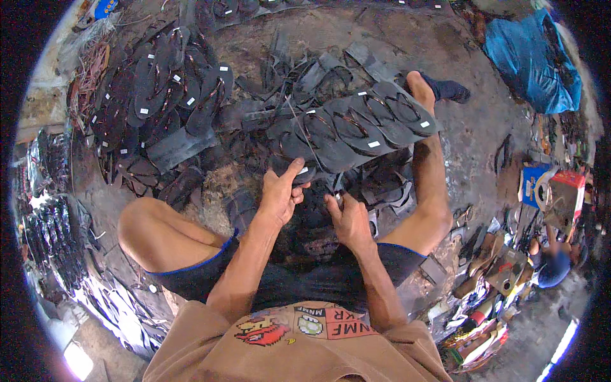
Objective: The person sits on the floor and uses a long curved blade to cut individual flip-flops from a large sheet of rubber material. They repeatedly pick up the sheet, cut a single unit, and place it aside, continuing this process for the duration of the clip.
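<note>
My left hand (283, 194) pinches the near end of a black flip-flop (294, 153), its thumb on top beside a small white label. This flip-flop is at the left end of a row of black flip-flops (356, 153) with shiny brown straps, lying edge to edge in front of me. Close to the row's near edge, my right hand (350, 221) is closed around a small tool (337, 195) with a shiny metal part. Its kind is hard to make out, since the fingers cover most of it.
A heap of labelled black flip-flops (162, 89) lies at the far left. Dark rubber scraps (318, 73) are spread beyond the row. My bent legs flank the work. To the right are a blue plastic bag (531, 60), a red and white box (566, 194) and scattered tools.
</note>
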`<state>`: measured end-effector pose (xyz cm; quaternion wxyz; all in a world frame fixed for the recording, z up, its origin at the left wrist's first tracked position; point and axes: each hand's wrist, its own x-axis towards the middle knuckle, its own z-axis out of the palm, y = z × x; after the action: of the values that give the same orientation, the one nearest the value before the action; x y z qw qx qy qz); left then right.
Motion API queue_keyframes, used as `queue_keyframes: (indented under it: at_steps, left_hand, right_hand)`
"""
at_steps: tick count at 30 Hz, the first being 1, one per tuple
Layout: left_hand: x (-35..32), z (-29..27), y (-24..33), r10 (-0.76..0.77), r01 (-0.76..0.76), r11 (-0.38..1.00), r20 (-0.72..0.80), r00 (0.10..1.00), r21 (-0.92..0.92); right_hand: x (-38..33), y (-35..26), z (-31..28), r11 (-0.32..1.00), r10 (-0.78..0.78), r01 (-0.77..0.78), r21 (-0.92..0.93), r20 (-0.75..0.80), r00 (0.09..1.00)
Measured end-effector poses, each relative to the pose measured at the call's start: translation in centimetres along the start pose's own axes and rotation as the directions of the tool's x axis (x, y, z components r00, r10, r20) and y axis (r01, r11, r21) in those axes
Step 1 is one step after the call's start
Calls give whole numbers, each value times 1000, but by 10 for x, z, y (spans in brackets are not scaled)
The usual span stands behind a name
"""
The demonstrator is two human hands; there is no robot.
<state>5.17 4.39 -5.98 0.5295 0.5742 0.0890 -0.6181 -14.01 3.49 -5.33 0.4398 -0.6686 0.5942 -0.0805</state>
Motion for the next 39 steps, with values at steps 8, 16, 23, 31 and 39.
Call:
queue_keyframes:
  at_steps: [8, 16, 23, 31, 39]
  left_hand:
    - [-6, 8, -3, -48, 47, 997, -21, 999, -58]
    - [-6, -3, 0, -108, 99, 986, -57, 993, -135]
    - [-10, -7, 2, -84, 78, 991, -45, 995, -106]
    - [-189, -63, 91, 279, -317, 865, 151, 948, 389]
    - [-214, -25, 28, 551, -715, 87, 564, 615, 694]
  right_hand:
    - [68, 63, 18, 998, 27, -42, 53, 259, 966]
    - [117, 68, 37, 911, -79, 278, -305, 532, 843]
    - [139, 94, 129, 781, -625, 588, -211, -297, 722]
    - [91, -36, 46, 930, 47, -193, 312, 421, 906]
    - [-10, -139, -72, 560, -283, 362, 745, -239, 929]
